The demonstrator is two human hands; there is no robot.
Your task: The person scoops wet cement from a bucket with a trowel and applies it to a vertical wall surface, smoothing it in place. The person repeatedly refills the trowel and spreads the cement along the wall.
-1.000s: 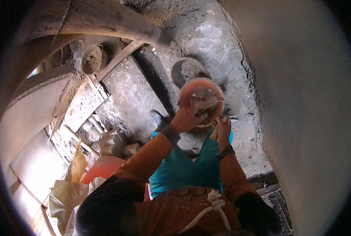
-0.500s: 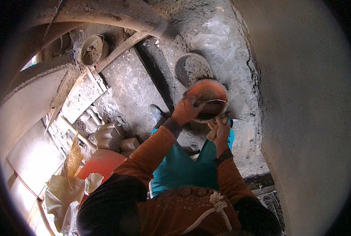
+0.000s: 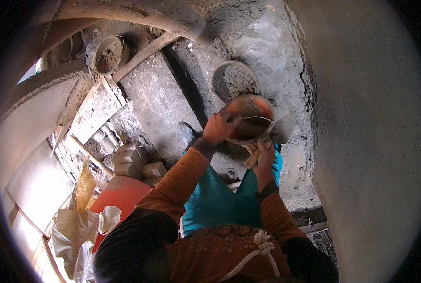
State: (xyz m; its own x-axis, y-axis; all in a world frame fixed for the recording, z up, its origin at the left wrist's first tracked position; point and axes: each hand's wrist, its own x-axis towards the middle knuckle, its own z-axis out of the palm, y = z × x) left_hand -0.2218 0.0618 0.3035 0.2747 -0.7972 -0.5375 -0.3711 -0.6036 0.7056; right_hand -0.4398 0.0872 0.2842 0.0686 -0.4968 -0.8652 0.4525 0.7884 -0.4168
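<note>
A round reddish-orange bucket (image 3: 253, 106) with a dark, smeared inside and a thin pale wire handle is between my hands, above my knees. My left hand (image 3: 220, 126) is closed on the bucket's left rim, with some fingers reaching over the edge. Close below the near rim, my right hand (image 3: 263, 154) wraps round the pale wooden handle of a trowel (image 3: 286, 128). The trowel's flat grey blade shows past the bucket's right side; the part between blade and handle is hidden. Just beyond stands a second bucket (image 3: 213, 82) holding grey mortar.
A rough plastered wall (image 3: 370, 141) rises on the right. At far left are another bucket (image 3: 121, 55) and a wooden plank (image 3: 144, 57). Stacked blocks (image 3: 128, 162), a red container (image 3: 118, 195) and torn sacks (image 3: 73, 231) lie at near left. A thick pipe (image 3: 158, 16) crosses overhead.
My left hand has shifted slightly left and away from me along the bucket's rim. The bucket has turned a little, its wire handle lying slightly farther away. My right hand keeps the trowel.
</note>
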